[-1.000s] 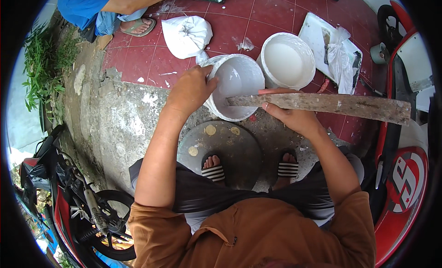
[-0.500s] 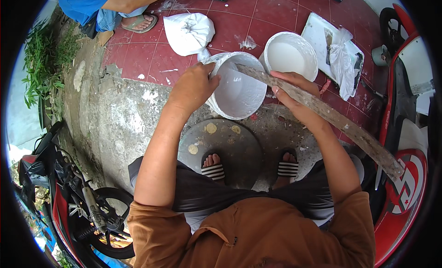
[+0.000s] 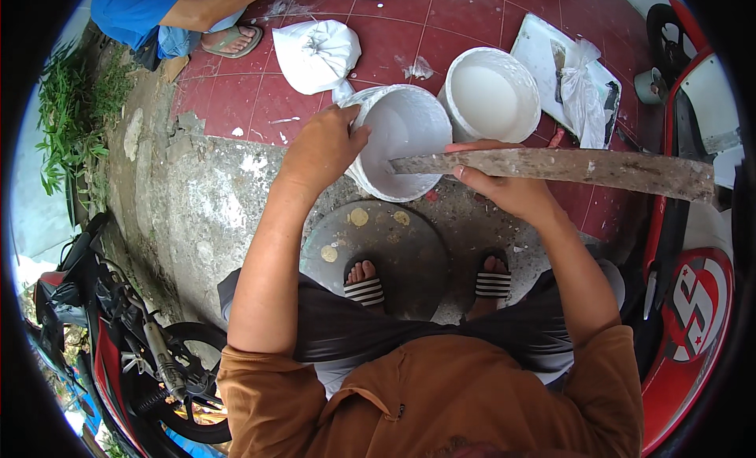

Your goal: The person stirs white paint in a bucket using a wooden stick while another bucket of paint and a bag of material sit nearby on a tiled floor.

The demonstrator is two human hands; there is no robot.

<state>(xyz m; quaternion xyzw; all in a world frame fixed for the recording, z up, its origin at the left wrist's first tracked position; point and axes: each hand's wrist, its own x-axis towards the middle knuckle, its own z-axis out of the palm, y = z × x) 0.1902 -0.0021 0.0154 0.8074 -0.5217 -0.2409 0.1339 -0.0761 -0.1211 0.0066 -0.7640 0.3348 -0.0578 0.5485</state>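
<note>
My left hand [image 3: 321, 148] grips the rim of a white bucket [image 3: 405, 135] that is tilted toward me on the concrete. A long flat wooden stick [image 3: 567, 168] lies nearly level in my right hand [image 3: 504, 186], its left end at the bucket's mouth and its right end reaching toward a red motorbike [image 3: 693, 292]. Beside the tilted bucket stands a second white bucket [image 3: 492, 96] holding white liquid. My feet in striped sandals rest near a round dark lid [image 3: 394, 253].
A tied white sack [image 3: 315, 52] lies on the red tiles behind the buckets. A white board with a plastic bag [image 3: 579, 84] sits at the back right. Another person in blue [image 3: 157, 17] crouches at the top left. A second motorbike [image 3: 118, 332] stands at my lower left.
The stick swung from slanting down to the right back up to nearly level. The bucket stayed tilted under my left hand.
</note>
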